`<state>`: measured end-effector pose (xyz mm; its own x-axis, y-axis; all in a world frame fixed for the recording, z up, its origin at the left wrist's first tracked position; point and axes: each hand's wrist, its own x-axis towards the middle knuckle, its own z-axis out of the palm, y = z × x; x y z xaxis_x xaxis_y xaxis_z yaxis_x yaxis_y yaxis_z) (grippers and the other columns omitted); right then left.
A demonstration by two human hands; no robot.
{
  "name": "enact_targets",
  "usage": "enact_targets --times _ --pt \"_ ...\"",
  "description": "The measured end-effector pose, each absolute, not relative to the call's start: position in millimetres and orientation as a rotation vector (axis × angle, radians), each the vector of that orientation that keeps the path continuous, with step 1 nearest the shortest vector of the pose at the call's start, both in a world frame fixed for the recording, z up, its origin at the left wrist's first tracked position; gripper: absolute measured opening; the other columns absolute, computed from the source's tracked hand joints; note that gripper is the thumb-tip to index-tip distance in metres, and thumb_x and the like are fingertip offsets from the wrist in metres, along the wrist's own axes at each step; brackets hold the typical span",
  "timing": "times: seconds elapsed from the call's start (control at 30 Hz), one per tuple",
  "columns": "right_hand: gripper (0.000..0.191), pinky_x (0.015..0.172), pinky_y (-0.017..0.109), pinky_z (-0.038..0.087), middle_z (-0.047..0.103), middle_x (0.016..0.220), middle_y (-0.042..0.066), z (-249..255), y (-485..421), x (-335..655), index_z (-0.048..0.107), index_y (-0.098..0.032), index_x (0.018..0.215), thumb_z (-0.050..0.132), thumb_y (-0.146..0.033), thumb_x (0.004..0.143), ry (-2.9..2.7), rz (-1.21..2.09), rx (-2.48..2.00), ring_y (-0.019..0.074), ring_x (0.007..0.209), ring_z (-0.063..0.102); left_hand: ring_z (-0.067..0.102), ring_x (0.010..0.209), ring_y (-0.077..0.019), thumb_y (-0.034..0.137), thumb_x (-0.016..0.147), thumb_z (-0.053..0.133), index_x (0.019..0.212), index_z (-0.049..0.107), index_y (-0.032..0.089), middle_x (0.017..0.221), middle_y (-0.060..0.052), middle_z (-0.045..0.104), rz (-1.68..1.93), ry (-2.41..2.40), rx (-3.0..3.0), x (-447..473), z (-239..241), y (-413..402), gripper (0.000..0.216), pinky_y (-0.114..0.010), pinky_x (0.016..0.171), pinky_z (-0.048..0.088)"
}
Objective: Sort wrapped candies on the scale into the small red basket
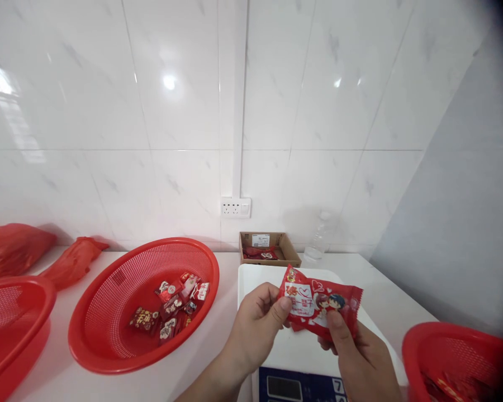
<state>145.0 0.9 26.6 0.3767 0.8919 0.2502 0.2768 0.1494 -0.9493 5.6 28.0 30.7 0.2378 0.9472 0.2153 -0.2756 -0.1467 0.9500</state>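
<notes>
A red candy packet with white lettering and two cartoon figures is held up in front of me. My left hand pinches its left end between thumb and fingers. At the lower right part, my right hand grips it with the thumb on the printed face. Another red edge shows just beneath the packet, and I cannot make out what it belongs to. Below both hands stands a weighing scale with a white platform and a dark blue keypad panel, partly covered by my hands.
Left of the scale, a red basket holds several small candy packets. Another red basket is at the far left, near red plastic bags. By the wall are a cardboard box and clear bottle. A red basket stands right.
</notes>
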Motion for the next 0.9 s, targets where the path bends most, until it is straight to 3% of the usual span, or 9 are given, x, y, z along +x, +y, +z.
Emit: enact_targets --times 0.63,0.9 --pt "0.054 0.040 0.024 0.040 0.057 0.044 0.003 27.2 0.2 142.7 0.057 -0.017 0.052 0.049 -0.067 0.069 -1.205 0.630 -1.389 0.0153 0.043 0.050 0.044 0.052 -0.0088 0.053 0.068 0.064 0.063 0.043 0.018 0.056 0.002 0.052 1.267 0.717 1.187 5.9 32.5 27.4 0.042 -0.021 0.052 0.035" --pt "0.055 0.041 0.024 0.039 0.054 0.042 0.002 28.5 -0.8 144.0 0.054 -0.018 0.048 0.049 -0.069 0.069 -1.217 0.657 -1.392 0.0141 0.042 0.047 0.043 0.054 -0.0087 0.057 0.069 0.061 0.081 0.057 0.011 0.063 -0.001 0.052 1.113 0.529 1.292 2.7 30.3 28.0 0.047 -0.021 0.052 0.036"
